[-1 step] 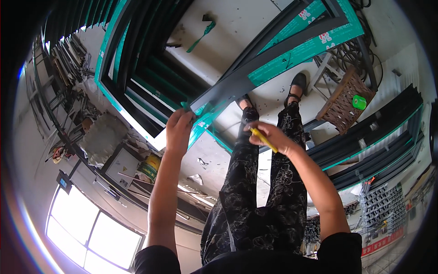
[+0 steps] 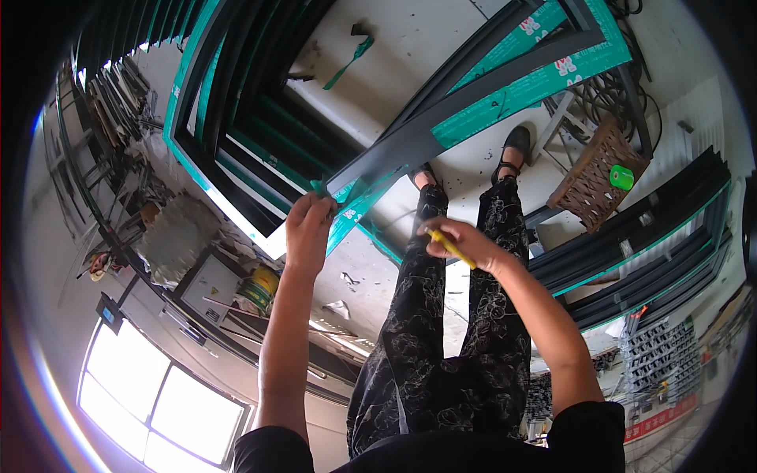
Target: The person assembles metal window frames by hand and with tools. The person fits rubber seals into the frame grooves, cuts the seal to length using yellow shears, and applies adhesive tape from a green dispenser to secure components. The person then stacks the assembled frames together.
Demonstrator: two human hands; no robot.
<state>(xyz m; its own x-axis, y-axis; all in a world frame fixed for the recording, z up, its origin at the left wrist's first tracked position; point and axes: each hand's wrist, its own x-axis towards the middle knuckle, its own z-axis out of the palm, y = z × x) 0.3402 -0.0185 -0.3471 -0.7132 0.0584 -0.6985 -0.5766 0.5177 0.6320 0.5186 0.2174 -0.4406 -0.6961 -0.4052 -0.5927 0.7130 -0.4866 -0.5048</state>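
My left hand (image 2: 309,232) is closed at the near corner of a dark grey metal frame (image 2: 394,154). Its fingers pinch green protective film (image 2: 318,188), a loose piece of which sticks up above the fingertips. Beside the hand the frame's face shows bare dark metal, while farther right printed green film (image 2: 481,118) still covers it. My right hand (image 2: 479,246) is wrapped round a slim yellow utility knife (image 2: 453,249), held over my legs and apart from the frame. The knife's tip is too small to make out.
More green-and-black frames (image 2: 177,118) stack at the left. A brown woven basket (image 2: 595,189) with a green tape roll (image 2: 621,177) stands at the right, near dark profiles (image 2: 615,256). A scrap of green film (image 2: 347,67) lies on the floor ahead.
My right hand and the yellow knife have shifted very slightly. My left hand remains at the frame's corner.
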